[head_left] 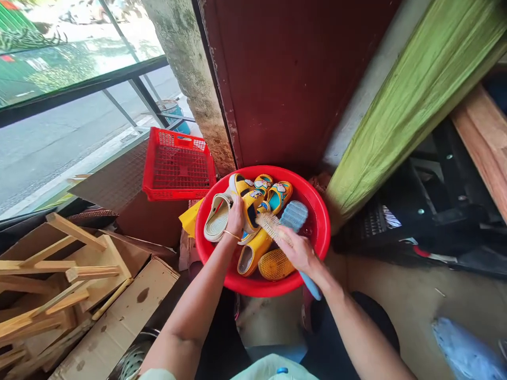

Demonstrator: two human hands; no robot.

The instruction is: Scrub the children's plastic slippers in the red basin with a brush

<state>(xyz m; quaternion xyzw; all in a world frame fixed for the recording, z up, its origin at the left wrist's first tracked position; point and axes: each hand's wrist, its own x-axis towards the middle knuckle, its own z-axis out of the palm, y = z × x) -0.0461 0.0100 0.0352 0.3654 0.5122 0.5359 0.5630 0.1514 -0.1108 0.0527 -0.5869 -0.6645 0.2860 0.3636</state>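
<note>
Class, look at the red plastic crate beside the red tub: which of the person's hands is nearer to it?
Left. The left hand, holding a yellow slipper in the tub, is below and right of the crate. The right hand, gripping a scrub brush, is farther right.
</note>
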